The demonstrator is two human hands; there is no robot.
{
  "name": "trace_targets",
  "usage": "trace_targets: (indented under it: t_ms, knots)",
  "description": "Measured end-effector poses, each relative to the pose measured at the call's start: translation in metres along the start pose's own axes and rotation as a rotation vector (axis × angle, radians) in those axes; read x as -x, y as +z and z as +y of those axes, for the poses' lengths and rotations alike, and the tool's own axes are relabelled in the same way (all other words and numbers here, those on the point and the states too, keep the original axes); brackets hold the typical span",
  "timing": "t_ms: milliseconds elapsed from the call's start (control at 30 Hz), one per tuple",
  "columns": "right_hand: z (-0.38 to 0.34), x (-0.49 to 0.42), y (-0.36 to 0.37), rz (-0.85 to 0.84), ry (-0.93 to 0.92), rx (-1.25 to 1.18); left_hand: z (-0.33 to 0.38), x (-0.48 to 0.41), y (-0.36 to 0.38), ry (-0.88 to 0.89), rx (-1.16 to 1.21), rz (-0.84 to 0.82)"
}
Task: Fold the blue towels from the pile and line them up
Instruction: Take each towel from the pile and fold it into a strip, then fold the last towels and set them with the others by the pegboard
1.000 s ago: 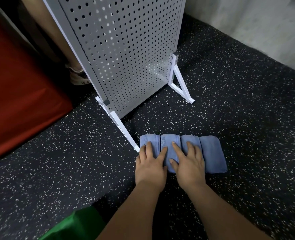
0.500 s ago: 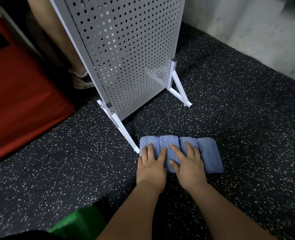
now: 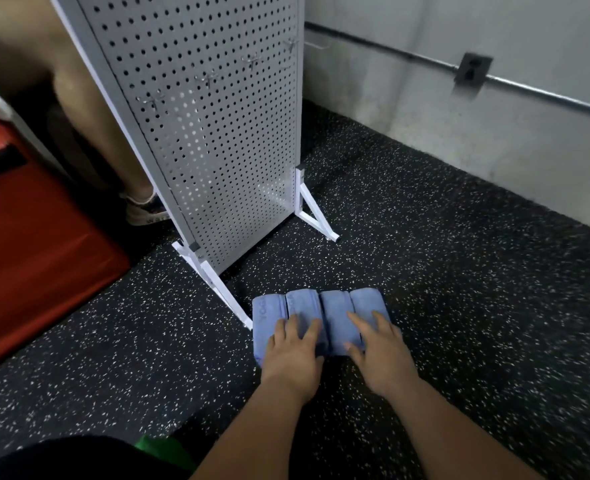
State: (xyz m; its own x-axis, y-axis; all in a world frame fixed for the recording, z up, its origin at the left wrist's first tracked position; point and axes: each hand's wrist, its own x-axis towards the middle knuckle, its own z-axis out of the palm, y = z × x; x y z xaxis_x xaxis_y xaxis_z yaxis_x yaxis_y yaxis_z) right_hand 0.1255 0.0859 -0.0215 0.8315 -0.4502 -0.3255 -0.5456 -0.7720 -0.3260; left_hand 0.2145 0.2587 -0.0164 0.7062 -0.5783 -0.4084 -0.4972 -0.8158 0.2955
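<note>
Several folded blue towels (image 3: 335,310) lie side by side in one row on the dark speckled floor, just right of the pegboard's white foot. My left hand (image 3: 295,351) rests flat on the near ends of the two left towels, fingers straight. My right hand (image 3: 380,351) lies flat on the two right towels, fingers spread and straight. The near edges of the towels are hidden under both hands. No loose pile of towels is in view.
A white pegboard stand (image 3: 217,133) rises behind the towels, its foot (image 3: 224,292) touching the row's left end. A red mat (image 3: 26,244) lies at left. Another person's leg and shoe (image 3: 144,209) stand behind the pegboard. A grey wall (image 3: 459,133) runs along the right.
My right hand has slid rightward, from the middle towels onto the two right ones. My left hand stays on the left towels. The camera has tilted upward.
</note>
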Motion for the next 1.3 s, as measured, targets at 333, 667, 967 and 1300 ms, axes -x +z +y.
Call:
trace_targets:
  t_ms: [333, 667, 967, 1300]
  knots:
    - [0.070, 0.092, -0.046, 0.058, 0.134, -0.045, 0.078, 0.049, -0.013, 0.158, -0.021, -0.007]
    - [0.159, 0.196, -0.056, 0.047, 0.378, -0.113, 0.194, 0.081, 0.020, 0.394, -0.150, -0.123]
    - [0.256, 0.266, -0.034, 0.038, 0.561, -0.191, 0.261, 0.083, 0.076, 0.528, -0.232, -0.243]
    - [0.321, 0.302, 0.052, -0.074, 0.707, -0.274, 0.288, 0.063, 0.139, 0.538, -0.336, -0.392]
